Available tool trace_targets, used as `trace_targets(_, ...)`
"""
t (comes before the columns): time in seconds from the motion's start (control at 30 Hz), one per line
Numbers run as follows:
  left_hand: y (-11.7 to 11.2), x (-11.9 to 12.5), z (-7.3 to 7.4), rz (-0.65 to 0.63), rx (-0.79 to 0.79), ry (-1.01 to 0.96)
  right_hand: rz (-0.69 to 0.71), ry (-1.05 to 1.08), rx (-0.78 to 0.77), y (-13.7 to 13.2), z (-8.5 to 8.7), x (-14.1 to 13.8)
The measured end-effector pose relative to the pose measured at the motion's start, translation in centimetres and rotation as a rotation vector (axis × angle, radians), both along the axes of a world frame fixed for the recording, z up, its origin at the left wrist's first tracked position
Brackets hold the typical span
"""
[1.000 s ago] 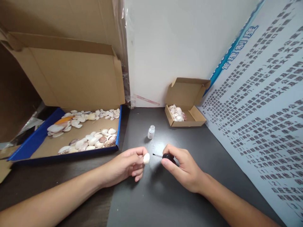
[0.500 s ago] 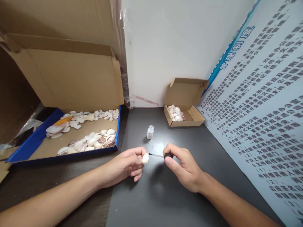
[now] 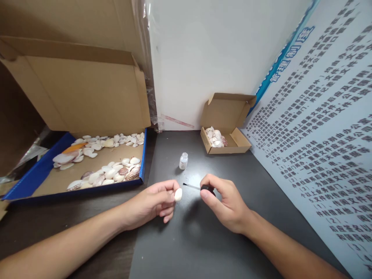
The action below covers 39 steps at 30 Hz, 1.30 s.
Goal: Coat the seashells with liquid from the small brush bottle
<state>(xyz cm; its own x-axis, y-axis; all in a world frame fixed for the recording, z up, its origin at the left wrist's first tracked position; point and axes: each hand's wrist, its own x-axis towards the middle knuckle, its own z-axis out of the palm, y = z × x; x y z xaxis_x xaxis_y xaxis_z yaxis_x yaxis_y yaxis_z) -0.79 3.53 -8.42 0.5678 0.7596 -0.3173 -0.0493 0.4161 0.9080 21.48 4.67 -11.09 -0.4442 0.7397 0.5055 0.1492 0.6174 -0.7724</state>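
My left hand (image 3: 154,202) pinches a small white shell (image 3: 178,194) between thumb and fingertips, just above the dark tabletop (image 3: 203,240). My right hand (image 3: 225,205) grips the black cap of a thin brush (image 3: 200,188), and the brush tip points left, a short gap above and to the right of the shell. A small clear bottle (image 3: 183,161) stands open on the table behind both hands.
A wide blue-edged cardboard box (image 3: 87,170) with several shells lies at the left, its lid raised. A small open carton (image 3: 225,135) holding more shells sits at the back right. A printed poster (image 3: 319,147) leans along the right side. A white wall closes the back.
The brush tip touched the shell half a second ago and has since lifted slightly up and away to the right. The left hand and shell have stayed almost still.
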Motion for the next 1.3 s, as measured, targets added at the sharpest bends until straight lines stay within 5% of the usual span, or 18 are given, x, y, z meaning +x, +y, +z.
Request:
trace_targets(0.2, -0.1, 0.04, 0.09, 0.007, 0.0, 0.008, 0.096, 0.009, 0.008, -0.16, 0.08, 0.06)
trace_targets(1.3, -0.12, 0.02, -0.44, -0.066, 0.157, 0.095, 0.085, 0.01, 0.022, -0.04, 0.0, 0.01)
